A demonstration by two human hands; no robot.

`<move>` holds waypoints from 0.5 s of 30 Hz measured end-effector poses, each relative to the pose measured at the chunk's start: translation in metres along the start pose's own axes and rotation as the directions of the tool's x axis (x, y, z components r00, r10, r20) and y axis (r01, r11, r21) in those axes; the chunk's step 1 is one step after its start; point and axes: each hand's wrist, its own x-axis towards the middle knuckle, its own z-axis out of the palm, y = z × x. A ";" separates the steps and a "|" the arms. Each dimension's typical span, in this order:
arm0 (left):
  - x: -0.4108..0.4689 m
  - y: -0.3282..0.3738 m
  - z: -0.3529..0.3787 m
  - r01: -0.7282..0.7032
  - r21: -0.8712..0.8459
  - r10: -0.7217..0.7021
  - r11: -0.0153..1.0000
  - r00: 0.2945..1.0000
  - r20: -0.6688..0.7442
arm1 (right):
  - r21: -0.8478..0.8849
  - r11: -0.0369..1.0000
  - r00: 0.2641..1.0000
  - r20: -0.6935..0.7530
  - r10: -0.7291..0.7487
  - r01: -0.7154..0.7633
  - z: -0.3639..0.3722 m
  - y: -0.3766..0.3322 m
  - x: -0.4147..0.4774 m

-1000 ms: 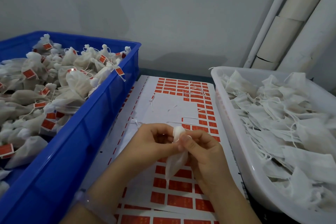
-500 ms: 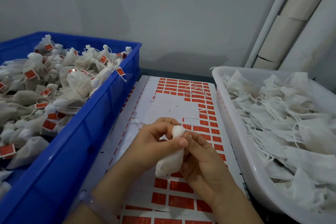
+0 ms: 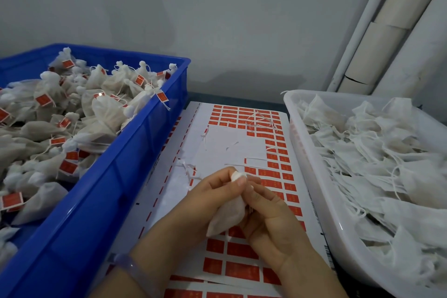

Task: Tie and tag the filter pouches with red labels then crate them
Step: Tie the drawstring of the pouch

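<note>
Holding one filter pouch (image 3: 229, 215) between both hands, a person works low in the middle of the view, just above a label sheet (image 3: 225, 145) lying flat between two containers. The left hand (image 3: 212, 198) pinches the pouch's neck just under its gathered top (image 3: 238, 176), thumb and forefinger closed on the fabric. The right hand (image 3: 273, 222) curls round the pouch's right side with its fingertips up at the same neck; whether a drawstring runs between those fingers is too fine to tell. No red tag shows on this pouch, so the step in hand looks like the tying. The next move would call for keeping the neck cinched while a knot is drawn tight, then peeling a red label (image 3: 268, 173) from the sheet close by. A blue crate (image 3: 108, 189) on the left is heaped with tied pouches (image 3: 104, 109), many carrying red tags (image 3: 162, 96) on strings, and the finished pouch would go there. A white tray (image 3: 312, 176) on the right holds a loose pile of flat, untied pouches (image 3: 377, 164) with trailing strings. Much of the sheet's middle is bare white backing, with rows of red labels left along its top, right side and near edge. Each label carries faint pale marks, too small to read, and no brand name or other legible writing appears anywhere. A pale bracelet (image 3: 130, 266) circles the left wrist.
</note>
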 end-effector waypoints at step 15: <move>0.005 -0.005 -0.011 -0.306 0.752 0.566 0.584 0.817 -0.107 | -0.193 0.955 0.964 -0.095 -0.248 0.227 -0.009 -0.006 0.007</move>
